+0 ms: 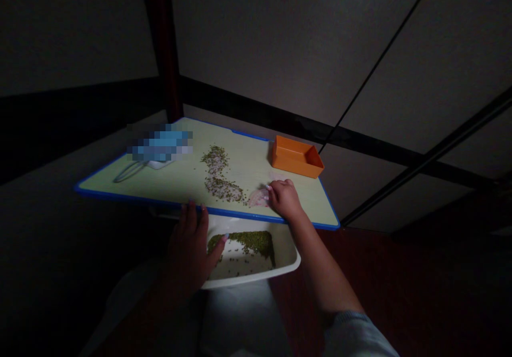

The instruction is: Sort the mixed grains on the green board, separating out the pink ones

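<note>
My right hand (284, 197) is closed in a pinch, low over the right part of a pale yellow board (256, 149) with a blue edge. What its fingertips hold, if anything, is too small to make out. A whitish-pink patch (259, 197) lies on the board beside those fingertips. To its left, a curved trail of small green grains (224, 189) runs over whitish marks. My left hand (196, 245) is open, fingers stretched towards the board's near edge and thumb over a white tray (294, 261). More green grains (254, 241) lie inside that tray.
An orange open box (298, 157) stands at the board's back right. On the left lie a blurred blue item (162, 143) and a looped cord or handle (128, 171). Panelled walls rise close behind the board. A reddish floor shows at lower right, and the light is dim.
</note>
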### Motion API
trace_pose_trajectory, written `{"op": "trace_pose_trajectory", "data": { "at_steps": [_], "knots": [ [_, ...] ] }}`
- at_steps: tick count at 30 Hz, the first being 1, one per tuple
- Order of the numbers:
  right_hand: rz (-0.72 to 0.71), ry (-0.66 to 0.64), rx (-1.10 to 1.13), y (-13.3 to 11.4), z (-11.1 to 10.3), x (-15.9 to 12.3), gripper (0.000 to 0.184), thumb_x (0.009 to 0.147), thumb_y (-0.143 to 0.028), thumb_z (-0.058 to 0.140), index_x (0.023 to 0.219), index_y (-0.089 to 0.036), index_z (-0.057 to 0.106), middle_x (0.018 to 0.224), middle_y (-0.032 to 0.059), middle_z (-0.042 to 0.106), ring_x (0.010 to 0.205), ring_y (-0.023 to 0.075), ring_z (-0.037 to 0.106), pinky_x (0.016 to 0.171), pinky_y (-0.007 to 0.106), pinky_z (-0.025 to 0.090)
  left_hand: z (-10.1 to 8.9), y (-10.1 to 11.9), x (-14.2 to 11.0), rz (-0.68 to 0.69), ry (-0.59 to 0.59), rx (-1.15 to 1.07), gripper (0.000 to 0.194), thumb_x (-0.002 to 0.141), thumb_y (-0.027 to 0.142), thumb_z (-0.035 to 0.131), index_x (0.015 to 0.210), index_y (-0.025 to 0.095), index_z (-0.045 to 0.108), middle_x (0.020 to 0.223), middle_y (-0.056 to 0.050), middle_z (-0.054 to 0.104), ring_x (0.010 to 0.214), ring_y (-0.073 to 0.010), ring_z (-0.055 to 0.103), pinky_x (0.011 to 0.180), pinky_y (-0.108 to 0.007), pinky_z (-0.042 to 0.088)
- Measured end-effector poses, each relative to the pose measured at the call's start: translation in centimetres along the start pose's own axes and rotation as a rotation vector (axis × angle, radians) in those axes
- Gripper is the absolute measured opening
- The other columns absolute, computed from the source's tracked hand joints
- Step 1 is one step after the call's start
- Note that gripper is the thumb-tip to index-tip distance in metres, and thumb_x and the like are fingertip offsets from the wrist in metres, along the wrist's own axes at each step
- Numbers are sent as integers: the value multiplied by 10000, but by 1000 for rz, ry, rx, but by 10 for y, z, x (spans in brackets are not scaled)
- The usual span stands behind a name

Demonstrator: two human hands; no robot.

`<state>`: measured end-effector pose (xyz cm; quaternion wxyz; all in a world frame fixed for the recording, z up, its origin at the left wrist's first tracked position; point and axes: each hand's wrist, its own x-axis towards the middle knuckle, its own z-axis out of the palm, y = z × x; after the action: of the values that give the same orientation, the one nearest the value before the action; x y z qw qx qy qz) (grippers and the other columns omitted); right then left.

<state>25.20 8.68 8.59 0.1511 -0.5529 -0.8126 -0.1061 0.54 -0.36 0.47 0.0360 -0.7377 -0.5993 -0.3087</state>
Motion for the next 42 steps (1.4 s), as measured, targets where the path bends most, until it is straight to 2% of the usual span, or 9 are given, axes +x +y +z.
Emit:
{"op": "trace_pose_trajectory", "data": {
  "at_steps": [8,20,42],
  "knots": [
    [7,61,74,3,-4,-6,298,941,-224,350,760,-169,580,718,42,610,725,168,516,780,271,306,0,1,0,-3,6,1,775,812,520,421,1422,78,242,1545,-243,124,1430,-382,123,1073,-539,322],
    [-3,39,0,1,-1,-9,270,923,-228,378,789,-162,603,731,59,626,727,177,527,784,294,289,-2,2,1,18,-4,37,764,827,531,394,1395,31,285,1509,-283,196,1425,-393,134,1069,-531,327],
    [-82,81,51,-5,1,-6,285,921,-220,373,757,-154,595,707,56,615,687,165,510,758,295,289,-3,3,0,-11,-37,39,769,830,540,369,1403,35,274,1527,-268,156,1436,-371,105,1093,-510,299]
  ]
}}
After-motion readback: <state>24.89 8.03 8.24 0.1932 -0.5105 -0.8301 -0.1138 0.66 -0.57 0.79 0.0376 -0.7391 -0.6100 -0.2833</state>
